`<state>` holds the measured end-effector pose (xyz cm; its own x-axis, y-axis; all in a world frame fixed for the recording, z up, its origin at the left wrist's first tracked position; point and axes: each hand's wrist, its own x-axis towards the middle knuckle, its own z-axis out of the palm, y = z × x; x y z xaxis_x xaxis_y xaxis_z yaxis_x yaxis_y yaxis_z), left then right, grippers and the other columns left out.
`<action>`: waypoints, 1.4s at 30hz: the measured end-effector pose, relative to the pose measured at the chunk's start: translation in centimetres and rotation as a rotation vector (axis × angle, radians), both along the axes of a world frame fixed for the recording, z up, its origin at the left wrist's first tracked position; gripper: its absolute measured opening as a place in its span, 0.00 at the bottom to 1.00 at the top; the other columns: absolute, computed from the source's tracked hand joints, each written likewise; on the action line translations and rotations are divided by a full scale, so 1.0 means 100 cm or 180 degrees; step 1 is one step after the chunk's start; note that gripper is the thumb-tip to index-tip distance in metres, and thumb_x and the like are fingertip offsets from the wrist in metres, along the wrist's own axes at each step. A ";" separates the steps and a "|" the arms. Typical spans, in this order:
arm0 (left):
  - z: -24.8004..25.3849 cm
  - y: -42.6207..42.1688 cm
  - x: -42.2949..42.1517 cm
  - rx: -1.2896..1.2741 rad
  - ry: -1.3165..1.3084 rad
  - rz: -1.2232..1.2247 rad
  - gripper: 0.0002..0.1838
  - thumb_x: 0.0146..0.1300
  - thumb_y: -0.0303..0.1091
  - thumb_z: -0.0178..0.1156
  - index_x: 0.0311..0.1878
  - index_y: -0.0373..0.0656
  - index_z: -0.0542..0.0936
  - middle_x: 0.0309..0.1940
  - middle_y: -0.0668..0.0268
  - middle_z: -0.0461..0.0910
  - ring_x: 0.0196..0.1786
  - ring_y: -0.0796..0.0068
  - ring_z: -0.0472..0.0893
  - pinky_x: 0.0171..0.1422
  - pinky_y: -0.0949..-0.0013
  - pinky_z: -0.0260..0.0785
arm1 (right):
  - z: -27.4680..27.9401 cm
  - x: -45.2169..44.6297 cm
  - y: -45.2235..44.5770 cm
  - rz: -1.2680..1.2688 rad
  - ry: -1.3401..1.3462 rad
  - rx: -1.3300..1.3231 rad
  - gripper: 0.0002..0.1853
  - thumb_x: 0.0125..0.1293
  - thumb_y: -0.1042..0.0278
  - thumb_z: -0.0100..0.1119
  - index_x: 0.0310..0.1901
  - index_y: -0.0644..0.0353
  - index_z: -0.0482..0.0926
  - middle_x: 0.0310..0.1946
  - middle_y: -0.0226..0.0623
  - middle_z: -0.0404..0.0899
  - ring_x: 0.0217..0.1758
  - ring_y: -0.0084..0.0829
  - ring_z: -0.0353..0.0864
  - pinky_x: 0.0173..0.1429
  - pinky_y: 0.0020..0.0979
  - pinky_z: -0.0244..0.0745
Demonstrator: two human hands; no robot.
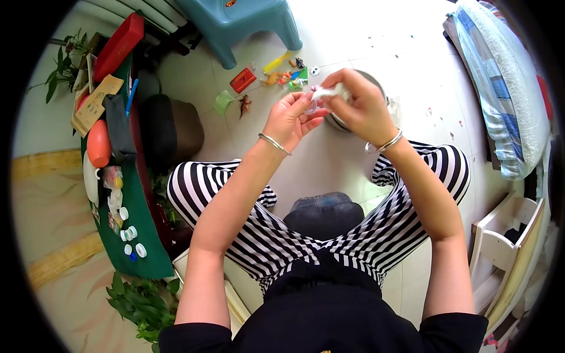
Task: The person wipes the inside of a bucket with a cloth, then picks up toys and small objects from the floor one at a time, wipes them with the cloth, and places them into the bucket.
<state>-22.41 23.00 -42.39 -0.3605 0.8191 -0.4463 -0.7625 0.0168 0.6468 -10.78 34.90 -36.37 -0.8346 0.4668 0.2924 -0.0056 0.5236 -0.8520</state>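
Observation:
In the head view both hands meet in front of me, above the floor. My left hand [289, 117] pinches a small pink-and-white object [312, 108] between thumb and fingers; its kind is too small to make out. My right hand [360, 101] is closed on a crumpled white cloth or tissue [331, 92], pressed against that object. Behind my right hand, a round bin [379, 85] shows only part of its rim. Just beyond my left hand lie small toys on the floor, among them an orange figure [272, 79] and a brown toy dinosaur [245, 105].
A red box [242, 80], a pale green piece [223, 102] and a yellow strip [276, 62] lie on the floor. A blue stool [247, 26] stands ahead. At left is a green-covered table [144, 235] with several white lids; at right, a plastic-wrapped bundle [500, 88].

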 end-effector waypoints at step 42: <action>-0.015 -0.001 -0.003 0.0579 -0.0682 0.0451 0.12 0.69 0.34 0.44 0.48 0.37 0.71 0.43 0.62 0.75 0.44 0.73 0.75 0.49 0.68 0.69 | -0.037 -0.015 -0.014 0.0492 -0.0231 0.1121 0.07 0.53 0.70 0.54 0.35 0.57 0.70 0.33 0.41 0.73 0.31 0.46 0.75 0.34 0.41 0.72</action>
